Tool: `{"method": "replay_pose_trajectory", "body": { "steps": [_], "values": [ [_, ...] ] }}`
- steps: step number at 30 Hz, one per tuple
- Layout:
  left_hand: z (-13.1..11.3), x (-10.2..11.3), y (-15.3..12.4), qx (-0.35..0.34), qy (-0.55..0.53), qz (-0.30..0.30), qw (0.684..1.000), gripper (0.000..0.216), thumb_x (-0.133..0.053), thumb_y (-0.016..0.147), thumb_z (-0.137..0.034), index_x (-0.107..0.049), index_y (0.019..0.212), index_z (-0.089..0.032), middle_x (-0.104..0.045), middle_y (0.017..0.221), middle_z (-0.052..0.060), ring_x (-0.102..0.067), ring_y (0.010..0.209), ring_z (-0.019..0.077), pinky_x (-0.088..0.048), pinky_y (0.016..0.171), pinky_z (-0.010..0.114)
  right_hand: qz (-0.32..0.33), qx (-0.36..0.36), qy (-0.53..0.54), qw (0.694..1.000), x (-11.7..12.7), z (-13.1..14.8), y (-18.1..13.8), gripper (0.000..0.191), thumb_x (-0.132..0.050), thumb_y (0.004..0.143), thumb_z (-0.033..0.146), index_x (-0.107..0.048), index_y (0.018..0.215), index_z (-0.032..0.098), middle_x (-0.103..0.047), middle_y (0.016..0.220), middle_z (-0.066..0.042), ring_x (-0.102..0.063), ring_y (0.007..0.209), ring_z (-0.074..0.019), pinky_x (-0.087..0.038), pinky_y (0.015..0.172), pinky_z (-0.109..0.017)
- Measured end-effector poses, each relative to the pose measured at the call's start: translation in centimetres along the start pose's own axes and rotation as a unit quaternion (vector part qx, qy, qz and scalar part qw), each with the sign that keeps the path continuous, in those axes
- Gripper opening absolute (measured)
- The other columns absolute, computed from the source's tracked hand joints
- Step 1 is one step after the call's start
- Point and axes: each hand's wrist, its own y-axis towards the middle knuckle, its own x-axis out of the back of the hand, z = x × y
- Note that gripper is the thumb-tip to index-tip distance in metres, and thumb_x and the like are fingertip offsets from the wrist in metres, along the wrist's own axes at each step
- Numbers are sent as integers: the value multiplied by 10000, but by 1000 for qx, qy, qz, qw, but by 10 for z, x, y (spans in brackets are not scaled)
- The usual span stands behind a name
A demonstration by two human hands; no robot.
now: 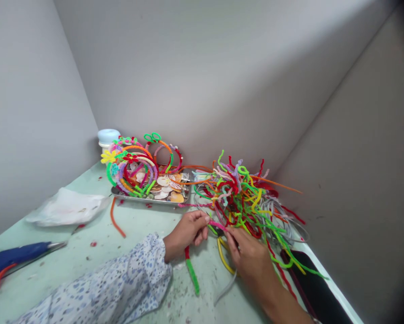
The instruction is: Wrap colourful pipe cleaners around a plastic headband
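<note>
1. Your left hand (190,230): thumb and forefinger pinch one end of a pink strip (217,224); other fingers curl in under the palm.
2. Your right hand (251,252): fingertips grip the same strip at its other end; back of the hand faces up, so the curled fingers are partly hidden.
3. Pink strip location: spans the short gap between your two hands, just in front of the tangled pile.
4. A red and green strip (192,274) sticks out below your left hand, green end toward you; can't tell whether it joins the pink one.
5. Yellow handles (224,258) of some tool sit under and beside your right hand; grey wire (226,290) lies just nearer you.
6. Pile of fuzzy strips (245,193) sits beyond your right hand; red, green, yellow, purple and pink mixed; a bundle of grey cord (272,220) is tangled in at its right side.
7. Metal tray (154,201) is left of the pile; holds shells (164,181); colourful hoops (131,168) stand at its left end, some with flowers.
8. Left side of the table (148,221): glue gun (20,256) near you, white plastic bag (70,207) behind it; orange strip (114,220) by the tray; blue-lidded jar (108,136) behind the hoops.
</note>
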Motion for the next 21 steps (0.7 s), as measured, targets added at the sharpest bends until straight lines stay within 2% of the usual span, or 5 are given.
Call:
{"method": "replay_pose_trajectory", "body": {
  "steps": [3, 5, 11, 13, 21],
  "values": [
    [0, 0, 0, 2, -2, -3, 1000, 272, -546, 775, -420, -503, 757, -151, -521, 464, -54, -350, 283, 30, -213, 308, 156, -7, 8, -12, 1000, 0, 1, 0, 183, -466, 876, 200, -644, 900, 166, -678, 786, -55, -635, 710, -164, -459, 673, -264],
    [0, 1, 1, -4, -5, -6, 1000, 267, -541, 781, -413, -509, 764, -149, -525, 475, -51, -353, 288, 28, -220, 310, 154, -10, -11, 15, 1000, 1, 3, 1, 179, -476, 872, 213, -642, 917, 166, -683, 812, -53, -637, 722, -160, -467, 680, -260],
    [1, 3, 2, -3, -15, -10, 1000, 251, -536, 784, -398, -511, 795, -149, -524, 487, -48, -363, 296, 31, -220, 310, 149, 1, -156, 113, 981, 1, 7, 3, 176, -531, 835, 284, -648, 931, 194, -692, 829, -29, -631, 672, -145, -486, 636, -249],
    [0, 3, 1, 1, -9, -12, 1000, 258, -541, 779, -403, -512, 798, -148, -523, 491, -47, -371, 303, 32, -226, 314, 148, 4, -183, 138, 973, 1, 8, 3, 182, -526, 834, 291, -650, 931, 200, -691, 827, -26, -625, 660, -142, -487, 630, -247],
    [1, 2, 1, 0, 1, -2, 1000, 278, -543, 771, -419, -513, 788, -143, -517, 476, -48, -366, 295, 33, -232, 314, 151, 1, -185, 171, 968, 2, 10, 3, 181, -504, 827, 266, -654, 902, 197, -680, 811, -26, -615, 672, -144, -485, 636, -249]
  ]
}}
